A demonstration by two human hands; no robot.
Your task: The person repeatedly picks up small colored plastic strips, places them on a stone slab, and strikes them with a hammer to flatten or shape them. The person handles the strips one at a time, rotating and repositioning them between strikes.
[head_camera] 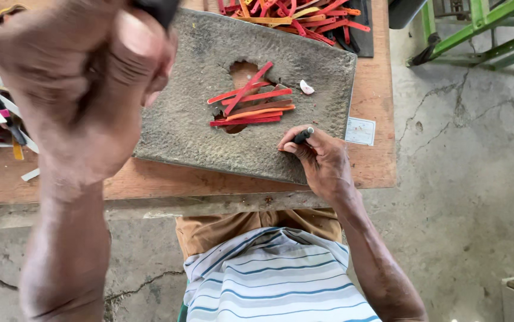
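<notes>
Left hand (84, 89) clenched around a dark handle (156, 8), raised close to the camera at 10 o'clock. Right hand (319, 158) pinches a thin black metal punch (303, 136) at 6 o'clock on the rough grey stone slab (191, 113). Flat red and orange strips (251, 104) lie stacked at slab centre, over a worn hollow. Slab sits on a wooden table (376, 161).

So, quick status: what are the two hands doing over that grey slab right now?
Left hand raised, fist around a dark handle. Right hand on the slab, pinching a thin dark tool. Red and orange strips piled mid-slab. Nothing blocking.
</notes>
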